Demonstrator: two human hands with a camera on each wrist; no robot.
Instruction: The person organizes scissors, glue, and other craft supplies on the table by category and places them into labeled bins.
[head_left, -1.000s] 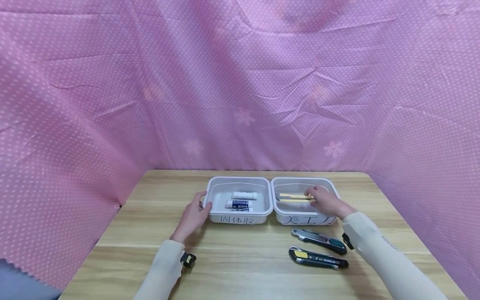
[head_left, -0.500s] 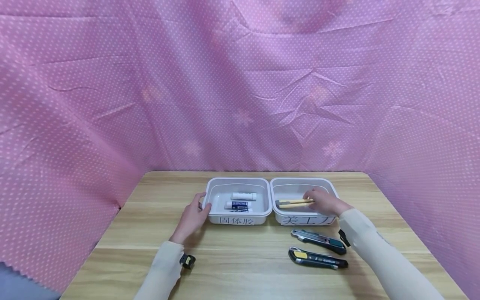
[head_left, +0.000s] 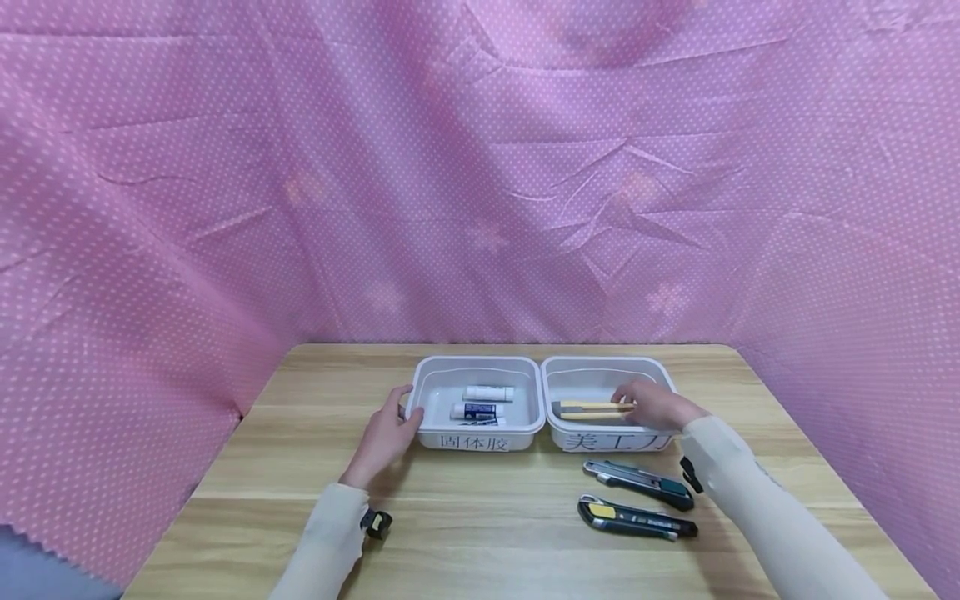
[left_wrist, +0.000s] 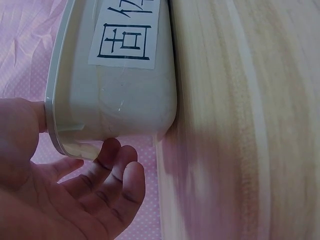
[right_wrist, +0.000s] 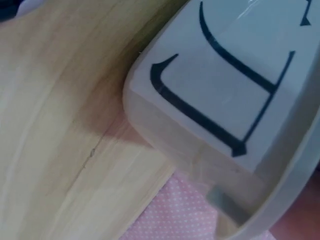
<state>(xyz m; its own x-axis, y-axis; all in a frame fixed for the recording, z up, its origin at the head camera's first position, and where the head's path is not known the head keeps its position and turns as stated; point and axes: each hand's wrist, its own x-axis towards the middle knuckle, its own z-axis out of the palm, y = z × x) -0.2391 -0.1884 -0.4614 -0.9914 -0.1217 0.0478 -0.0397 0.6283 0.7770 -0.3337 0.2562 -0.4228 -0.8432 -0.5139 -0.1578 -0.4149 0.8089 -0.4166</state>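
Note:
My left hand [head_left: 386,437] grips the left end of a white plastic bin [left_wrist: 125,100], thumb over the rim and fingers against its outer side. Inside that bin lie a white glue stick [head_left: 489,393], a blue-and-white one [head_left: 477,411] and a third item partly hidden by the front wall. Reaching into the right-hand white bin [head_left: 607,362], my right hand [head_left: 654,405] pinches the right end of a yellow utility knife [head_left: 592,410], low over the bottom near the front wall. In the right wrist view the rim hides most of that hand.
Two dark utility knives lie on the wooden table [head_left: 480,517] in front of the right bin: a grey-green one [head_left: 639,484] and a black one with a yellow patch [head_left: 636,518]. The bins stand side by side with labelled fronts. Pink dotted cloth [head_left: 480,208] hangs behind the table.
The yellow utility knife has come down and toward the front of the right bin with my right hand. My left hand keeps its place on the left bin.

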